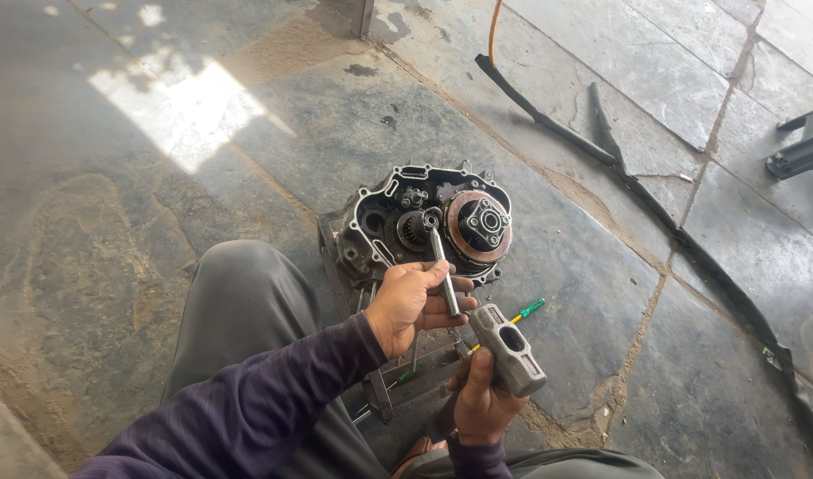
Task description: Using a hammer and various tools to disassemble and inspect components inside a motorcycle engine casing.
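Steel punch (443, 266) against open engine case (424, 222); grey hammer (510, 349) raised.

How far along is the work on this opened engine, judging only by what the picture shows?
Done: the engine case on the stone floor lies open, gears and clutch exposed. In hand: the left hand sets a metal rod against a central gear, and the right hand holds a hammer raised beside it. Left: the clutch and gears remain mounted.

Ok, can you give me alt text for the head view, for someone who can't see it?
Seen from above, a person's left hand holds a metal rod-like tool against the centre of an opened engine case on a stone floor, while the right hand grips a hammer just beside it. A green-handled screwdriver lies behind the hammer, and a black rubber strip trails across the floor.
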